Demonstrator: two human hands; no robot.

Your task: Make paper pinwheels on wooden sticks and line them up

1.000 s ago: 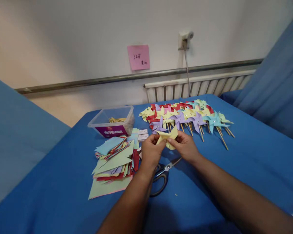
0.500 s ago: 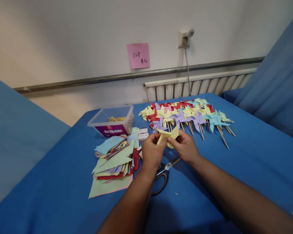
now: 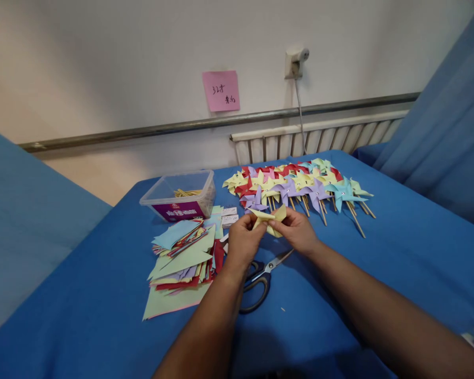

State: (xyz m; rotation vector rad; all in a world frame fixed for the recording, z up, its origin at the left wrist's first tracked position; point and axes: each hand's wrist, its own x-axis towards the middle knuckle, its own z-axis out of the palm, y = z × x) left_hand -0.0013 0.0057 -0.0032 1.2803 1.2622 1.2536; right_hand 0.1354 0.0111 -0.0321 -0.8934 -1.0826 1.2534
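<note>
Both hands hold a folded yellow paper piece (image 3: pixel 269 218) just above the blue table (image 3: pixel 398 263). My left hand (image 3: pixel 243 241) pinches its left side and my right hand (image 3: pixel 300 231) pinches its right side, fingertips almost meeting. Black-handled scissors (image 3: pixel 260 276) lie on the cloth directly below my hands. A row of finished paper pinwheels (image 3: pixel 300 187) on wooden sticks lies just beyond the hands. A pile of cut coloured paper (image 3: pixel 184 258) sits to the left of my left hand.
A clear plastic box (image 3: pixel 179 196) with wooden sticks stands at the back left of the table. Small white cards (image 3: pixel 229 216) lie beside it. A radiator (image 3: pixel 312 141), a wall socket with a cord (image 3: pixel 294 60) and a pink note (image 3: pixel 221 90) are behind. Blue fabric rises at both sides.
The yellow paper has been turned and folded flatter between my fingers. My hands have stayed in about the same place above the scissors.
</note>
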